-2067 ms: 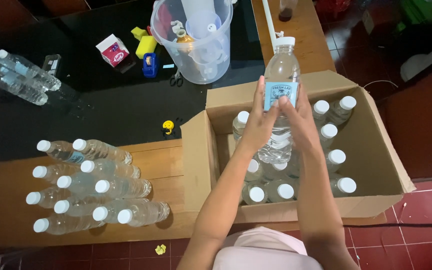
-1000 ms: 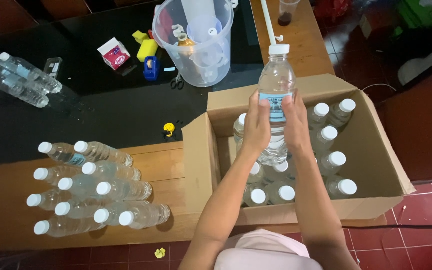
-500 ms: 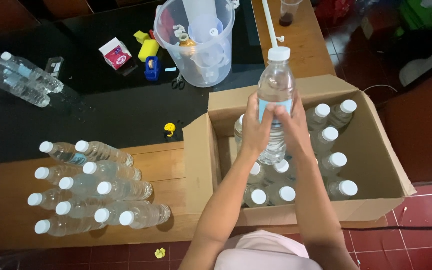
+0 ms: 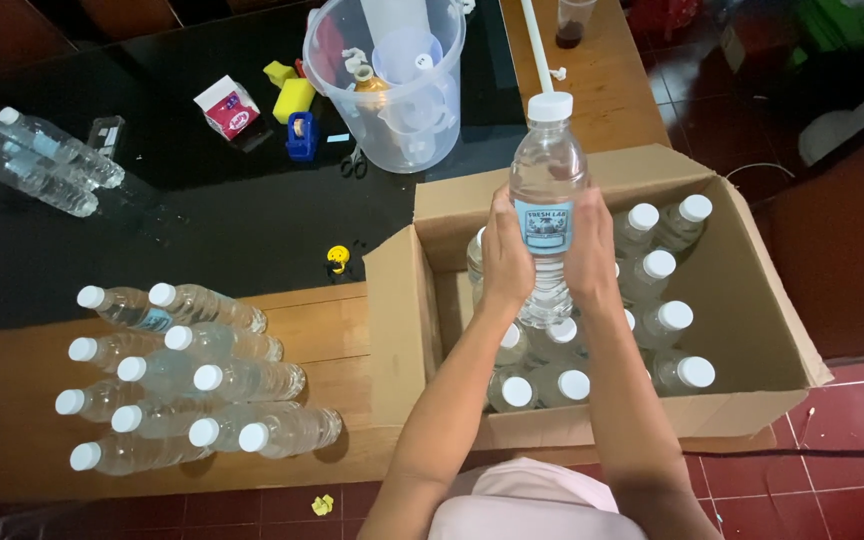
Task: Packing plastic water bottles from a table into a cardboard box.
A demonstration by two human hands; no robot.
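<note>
Both hands, the left hand [image 4: 505,262] and the right hand [image 4: 592,258], are wrapped closed around the lower body of a clear water bottle [image 4: 546,190], holding it upright above the open cardboard box [image 4: 752,290] that sits at the right end of the wooden surface [image 4: 12,430]. Gripped low, with its white cap well above the fingers, the bottle could tip or slip. If it dropped, it could knock the capped bottles [image 4: 667,322] standing packed in the box below.

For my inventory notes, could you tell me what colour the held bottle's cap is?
White; the head view shows the cap clearly atop the bottle.
</note>
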